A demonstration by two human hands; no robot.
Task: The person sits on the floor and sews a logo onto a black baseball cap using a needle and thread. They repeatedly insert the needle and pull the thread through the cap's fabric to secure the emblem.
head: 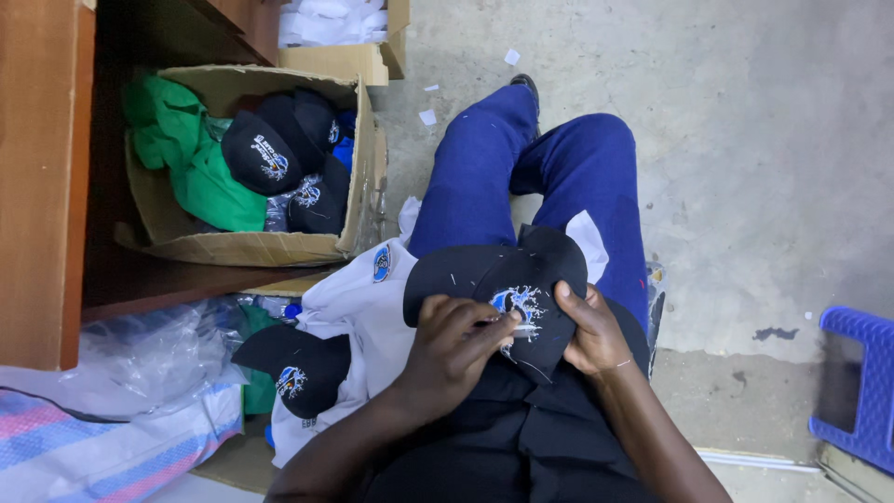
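Note:
A black cap with a blue and white embroidered design lies on my lap, its brim pointing left. My right hand grips the cap's right side, thumb on top near the embroidery. My left hand rests on the cap's front panel, fingers pinched at the embroidery around something small and thin that I cannot make out. Loose white thread bits dot the cap. I sit with blue trousers stretched over the concrete floor.
A cardboard box at the left holds several black caps and green fabric. Another black cap and white cloth lie by my left side. A wooden desk, clear plastic bags, a blue plastic crate.

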